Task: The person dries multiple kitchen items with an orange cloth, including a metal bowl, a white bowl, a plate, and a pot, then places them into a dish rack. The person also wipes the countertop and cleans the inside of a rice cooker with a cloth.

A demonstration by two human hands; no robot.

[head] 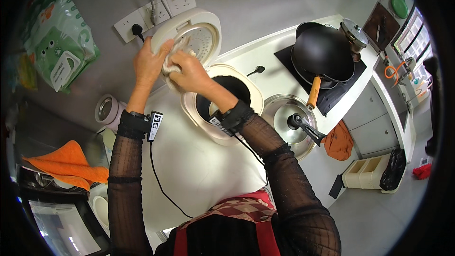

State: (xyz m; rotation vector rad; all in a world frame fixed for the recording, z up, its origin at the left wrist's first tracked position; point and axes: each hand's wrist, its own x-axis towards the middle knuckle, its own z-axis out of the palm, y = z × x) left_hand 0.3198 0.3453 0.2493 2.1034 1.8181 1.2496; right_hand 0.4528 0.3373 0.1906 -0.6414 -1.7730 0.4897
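A white rice cooker [256, 96] stands on the counter with its lid [213, 25] raised. My left hand [147, 64] grips the left edge of that lid, thumb towards its inner side. Bunched in my right hand [190, 73] is a pale cloth [170, 67], held against the lid's lower left part beside the perforated metal inner plate [206, 42]. The cooker's dark inside lies under my right forearm, which hides part of it. Something pale at its bottom is mostly hidden.
Right of the cooker lie a glass pan lid [280, 113] and a loose plug [260, 69]. Beyond are a black wok [320, 49] with a wooden handle and a steel pot [355, 35]. At left stand a pink flask [108, 108] and an orange cloth [71, 163].
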